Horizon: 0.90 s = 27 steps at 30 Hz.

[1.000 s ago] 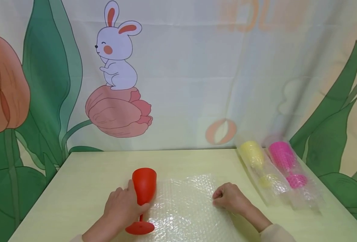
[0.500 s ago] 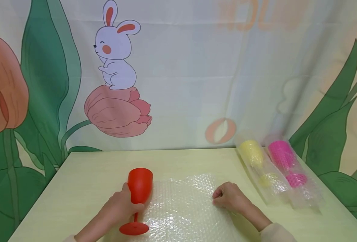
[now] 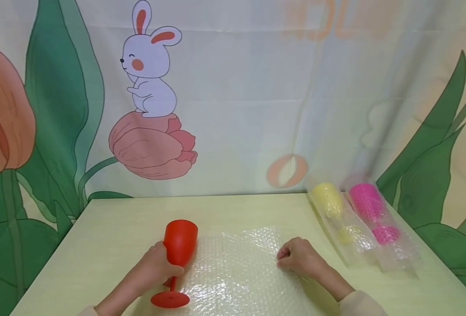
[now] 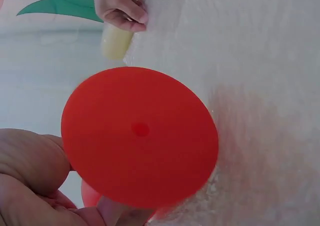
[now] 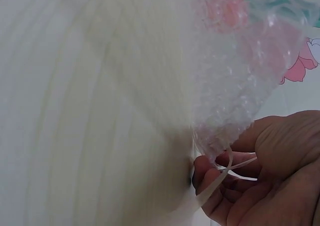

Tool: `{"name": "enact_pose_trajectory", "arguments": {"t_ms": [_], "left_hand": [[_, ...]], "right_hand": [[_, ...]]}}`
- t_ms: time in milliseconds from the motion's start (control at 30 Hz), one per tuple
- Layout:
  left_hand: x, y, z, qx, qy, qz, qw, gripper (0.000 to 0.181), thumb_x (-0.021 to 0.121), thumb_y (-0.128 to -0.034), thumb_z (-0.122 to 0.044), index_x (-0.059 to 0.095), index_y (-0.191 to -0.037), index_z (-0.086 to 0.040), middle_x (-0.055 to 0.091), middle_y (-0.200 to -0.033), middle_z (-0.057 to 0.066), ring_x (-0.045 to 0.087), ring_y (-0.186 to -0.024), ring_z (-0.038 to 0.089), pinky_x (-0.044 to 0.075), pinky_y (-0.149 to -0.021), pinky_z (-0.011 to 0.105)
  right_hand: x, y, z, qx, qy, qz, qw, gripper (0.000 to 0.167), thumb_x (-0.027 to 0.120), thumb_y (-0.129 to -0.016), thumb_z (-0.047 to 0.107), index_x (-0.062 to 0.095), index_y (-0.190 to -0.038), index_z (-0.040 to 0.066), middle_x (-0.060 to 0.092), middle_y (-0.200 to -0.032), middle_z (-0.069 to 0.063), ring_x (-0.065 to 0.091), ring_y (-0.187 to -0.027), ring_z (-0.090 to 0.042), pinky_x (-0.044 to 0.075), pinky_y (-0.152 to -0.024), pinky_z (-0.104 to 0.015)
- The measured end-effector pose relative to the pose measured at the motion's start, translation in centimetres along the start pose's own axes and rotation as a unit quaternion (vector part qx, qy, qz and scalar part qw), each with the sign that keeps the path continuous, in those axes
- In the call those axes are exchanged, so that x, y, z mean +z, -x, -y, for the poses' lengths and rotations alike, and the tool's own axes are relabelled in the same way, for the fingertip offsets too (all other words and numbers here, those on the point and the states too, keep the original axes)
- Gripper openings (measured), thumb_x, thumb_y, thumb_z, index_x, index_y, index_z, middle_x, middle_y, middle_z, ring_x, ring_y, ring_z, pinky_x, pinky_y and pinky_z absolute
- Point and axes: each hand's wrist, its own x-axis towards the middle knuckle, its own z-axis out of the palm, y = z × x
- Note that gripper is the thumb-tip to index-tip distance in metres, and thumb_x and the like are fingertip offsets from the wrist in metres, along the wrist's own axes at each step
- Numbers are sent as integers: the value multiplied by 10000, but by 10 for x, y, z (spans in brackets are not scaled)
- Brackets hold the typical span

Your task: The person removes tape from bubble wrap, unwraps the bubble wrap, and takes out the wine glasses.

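Observation:
A red goblet [image 3: 181, 241] lies tilted at the left part of a bubble wrap sheet [image 3: 236, 272], its bowl pointing away and its foot toward me. My left hand [image 3: 151, 268] grips it around the lower bowl and stem. In the left wrist view the round red foot [image 4: 140, 136] hides much of the fingers. At the sheet's right edge my right hand [image 3: 301, 259] pinches the wrap between thumb and fingers. The right wrist view shows that edge of bubble wrap [image 5: 225, 96] lifted off the table beside the right hand [image 5: 270, 171].
A yellow goblet [image 3: 327, 197] and a pink goblet [image 3: 367, 199], each in bubble wrap, lie at the right rear of the pale table [image 3: 130, 215]. Behind the table hangs a printed curtain [image 3: 233, 96] with a rabbit and flowers.
My left hand has carried the red goblet a short way left, toward the sheet's left side. The right hand has kept its pinch in the same place.

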Motion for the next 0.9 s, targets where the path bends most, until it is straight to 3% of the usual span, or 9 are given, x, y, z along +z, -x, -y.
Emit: {"name": "enact_pose_trajectory", "arguments": {"t_ms": [167, 267, 433, 600, 733, 900], "left_hand": [[1, 1, -2, -66, 519, 260, 9983, 1077, 737, -823, 66, -36, -1572, 19, 545, -1073, 266, 617, -708, 298, 587, -632, 365], [3, 2, -2, -250, 872, 358, 9952, 1080, 691, -846, 85, -89, -1585, -24, 499, -1067, 266, 611, -655, 298, 580, -613, 359], [5, 0, -3, -429, 715, 78, 9965, 1019, 730, -882, -97, -21, -1562, 15, 389, -1172, 297, 585, -628, 282, 556, -571, 329], [3, -6, 1, -421, 193, -278, 9985, 936, 716, -932, -365, 119, -1484, 99, 467, -1164, 290, 573, -782, 307, 558, -584, 331], [0, -14, 7, -413, -14, -383, 9984, 916, 703, -945, -394, 161, -1459, 135, 477, -1208, 310, 550, -969, 387, 601, -652, 387], [-7, -20, 9, -435, -49, -218, 9988, 913, 697, -939, -403, 179, -1442, 155, 513, -1190, 297, 552, -1000, 389, 591, -711, 395]], "right_hand": [[-1, 1, 1, 90, 52, -46, 9999, 60, 771, -803, -39, 758, -855, -12, 694, -748, -2, 580, -621, -113, 510, -559, -226], [0, 0, 1, 140, 100, -111, 9998, 61, 777, -793, -37, 756, -828, 8, 685, -733, 7, 571, -618, -111, 491, -550, -223], [2, -1, 1, 185, 181, -197, 9995, 65, 788, -785, -32, 753, -805, 19, 674, -716, 20, 561, -620, -109, 472, -546, -216], [4, -1, 1, 215, 208, -220, 9993, 77, 783, -786, -47, 750, -805, 20, 666, -710, 19, 561, -613, -114, 479, -543, -222], [4, -1, 3, 206, 229, -236, 9992, 74, 784, -784, -49, 749, -802, 14, 665, -711, 15, 565, -612, -116, 483, -539, -224], [1, -3, 3, 221, 359, -329, 9986, 75, 801, -767, -37, 753, -788, 17, 677, -721, 12, 555, -625, -111, 465, -543, -222]]}}
